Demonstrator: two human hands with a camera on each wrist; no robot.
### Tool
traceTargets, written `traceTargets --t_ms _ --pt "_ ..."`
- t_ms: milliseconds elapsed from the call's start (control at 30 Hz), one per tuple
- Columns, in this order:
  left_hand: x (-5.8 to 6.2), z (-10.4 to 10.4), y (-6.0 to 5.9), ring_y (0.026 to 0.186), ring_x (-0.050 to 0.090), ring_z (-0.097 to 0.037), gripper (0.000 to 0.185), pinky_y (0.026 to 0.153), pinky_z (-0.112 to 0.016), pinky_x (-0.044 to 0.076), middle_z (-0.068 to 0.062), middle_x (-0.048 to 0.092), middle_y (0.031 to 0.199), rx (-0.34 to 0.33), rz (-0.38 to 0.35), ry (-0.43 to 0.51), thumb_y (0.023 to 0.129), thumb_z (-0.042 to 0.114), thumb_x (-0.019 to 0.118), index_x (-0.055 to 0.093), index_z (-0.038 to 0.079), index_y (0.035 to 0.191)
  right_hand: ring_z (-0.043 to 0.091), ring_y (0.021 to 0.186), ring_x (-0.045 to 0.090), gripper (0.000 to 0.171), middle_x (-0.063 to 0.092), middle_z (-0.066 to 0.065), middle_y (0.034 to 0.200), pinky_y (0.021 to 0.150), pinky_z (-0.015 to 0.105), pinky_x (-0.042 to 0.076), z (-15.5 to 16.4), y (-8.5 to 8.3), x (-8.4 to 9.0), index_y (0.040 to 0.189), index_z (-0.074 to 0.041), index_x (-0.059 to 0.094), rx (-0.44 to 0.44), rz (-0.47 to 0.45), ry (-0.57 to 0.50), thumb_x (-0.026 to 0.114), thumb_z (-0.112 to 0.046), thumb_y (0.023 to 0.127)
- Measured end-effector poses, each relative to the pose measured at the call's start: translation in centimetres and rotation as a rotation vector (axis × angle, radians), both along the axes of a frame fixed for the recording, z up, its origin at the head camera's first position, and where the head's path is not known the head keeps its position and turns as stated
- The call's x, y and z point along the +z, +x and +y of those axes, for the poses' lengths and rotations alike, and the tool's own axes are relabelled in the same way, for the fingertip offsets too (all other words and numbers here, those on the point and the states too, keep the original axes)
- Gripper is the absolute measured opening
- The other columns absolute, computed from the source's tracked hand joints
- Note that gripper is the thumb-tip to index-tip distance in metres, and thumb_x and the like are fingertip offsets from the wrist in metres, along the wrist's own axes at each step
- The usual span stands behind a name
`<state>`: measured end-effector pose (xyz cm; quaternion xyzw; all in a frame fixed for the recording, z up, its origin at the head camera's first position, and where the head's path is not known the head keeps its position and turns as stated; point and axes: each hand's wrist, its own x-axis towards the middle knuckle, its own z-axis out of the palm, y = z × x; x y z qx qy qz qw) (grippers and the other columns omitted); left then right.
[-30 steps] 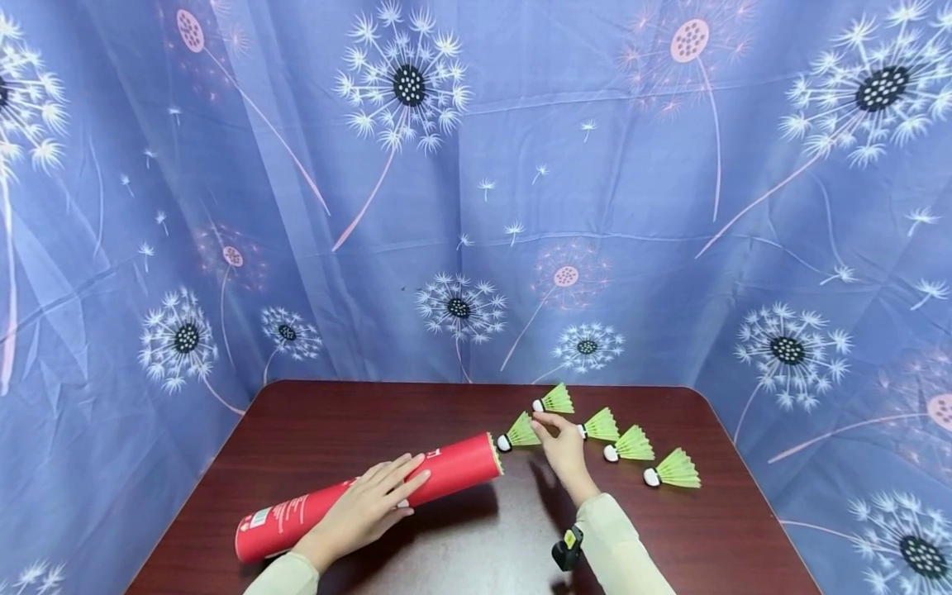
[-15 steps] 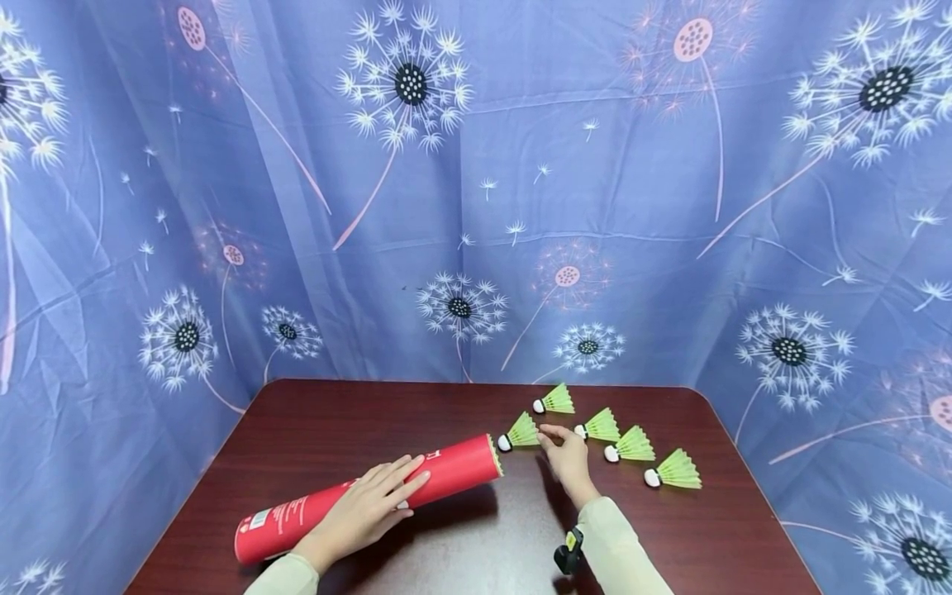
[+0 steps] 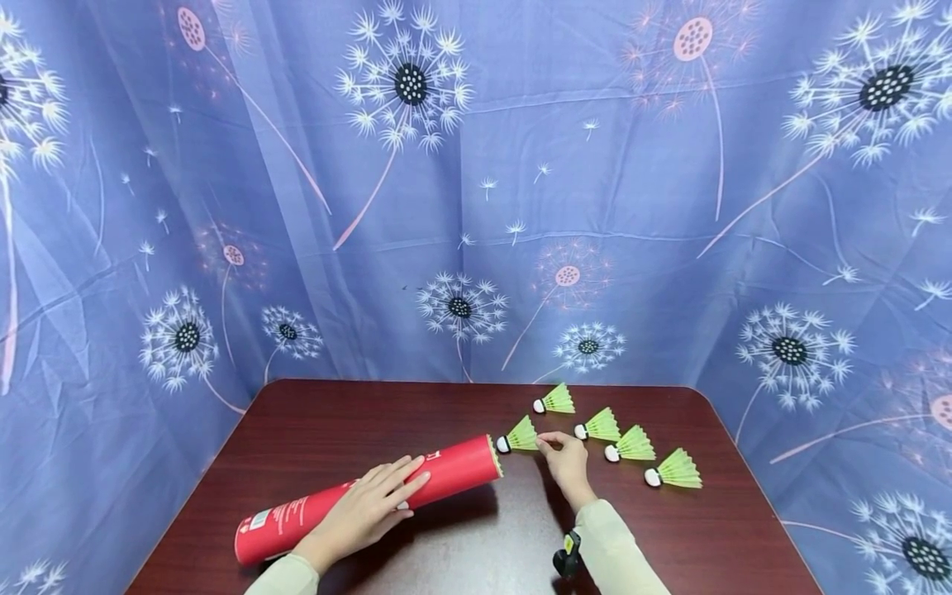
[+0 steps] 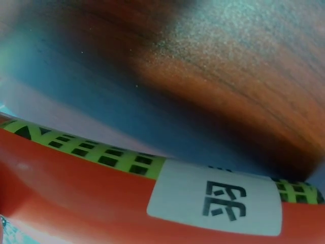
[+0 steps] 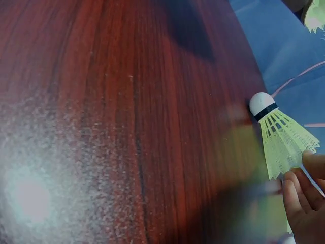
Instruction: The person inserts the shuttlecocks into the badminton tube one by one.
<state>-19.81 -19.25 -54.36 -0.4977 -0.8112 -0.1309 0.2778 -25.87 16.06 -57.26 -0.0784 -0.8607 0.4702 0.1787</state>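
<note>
My left hand (image 3: 369, 500) lies across a red shuttlecock tube (image 3: 457, 469), its fingers stretched over the upper side and the thumb along the near side. The tube slants over the table, its open, yellow-green-edged end towards the right. Just beyond that end lies a yellow-green shuttlecock (image 3: 519, 435), its white cork pointing left. With thumb and fingertips my right hand (image 3: 568, 467) pinches the rim of its skirt. In the right wrist view, the shuttlecock (image 5: 284, 140) shows a black band below the cork. The left wrist view shows the tube's white label (image 4: 216, 198) close up.
Several more shuttlecocks lie to the right: one at the back (image 3: 556, 400), then one beside the right hand (image 3: 601, 425), another (image 3: 632, 445) and the rightmost (image 3: 677, 470). The brown wooden table (image 3: 357, 421) ends at a blue dandelion-print curtain (image 3: 387, 322).
My right hand has come down and towards me, from above the shuttlecock's skirt to its rim. The shuttlecock has shifted very slightly. My left hand and the tube have stayed in place.
</note>
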Motion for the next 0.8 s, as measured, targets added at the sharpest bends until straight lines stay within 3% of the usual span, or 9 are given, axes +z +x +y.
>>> traceTargets --t_ms 200,467,633,800 --pt "0.1 -0.1 0.0 0.129 0.048 -0.032 0.048 0.099 -0.042 0.039 -0.016 0.049 0.142 -0.001 -0.006 0.002 0.101 0.035 0.048 0.049 0.011 0.142 0.033 0.090 0.066 0.004 0.073 0.011 0.086 0.078 0.041 0.049 0.1 0.1 -0.2 0.082 -0.003 0.076 0.004 0.003 -0.012 0.075 -0.008 0.081" --pt "0.0 -0.2 0.0 0.127 0.050 -0.034 0.049 0.095 -0.047 0.043 -0.015 0.047 0.144 0.000 -0.015 -0.004 0.100 0.034 0.051 0.048 0.011 0.143 0.034 0.093 0.066 0.005 0.074 0.010 0.087 0.083 0.045 0.048 0.4 0.4 0.0 0.082 -0.004 0.076 0.008 -0.003 -0.017 0.074 -0.008 0.082" --pt "0.0 -0.2 0.0 0.123 0.052 -0.038 0.049 0.093 -0.049 0.044 -0.014 0.046 0.145 -0.003 -0.018 -0.001 0.099 0.033 0.053 0.048 0.011 0.142 0.031 0.085 0.066 0.004 0.074 0.007 0.086 0.080 0.041 0.049 0.5 0.5 0.4 0.082 -0.007 0.077 0.004 -0.026 -0.026 0.074 -0.011 0.082" --pt "0.0 -0.3 0.0 0.123 0.052 -0.037 0.048 0.103 -0.040 0.036 -0.014 0.046 0.144 0.004 -0.007 0.001 0.100 0.034 0.050 0.050 0.010 0.141 0.027 0.081 0.065 0.004 0.073 0.007 0.085 0.082 0.043 0.049 0.8 0.6 0.8 0.083 -0.007 0.077 0.018 -0.007 -0.033 0.075 -0.011 0.083"
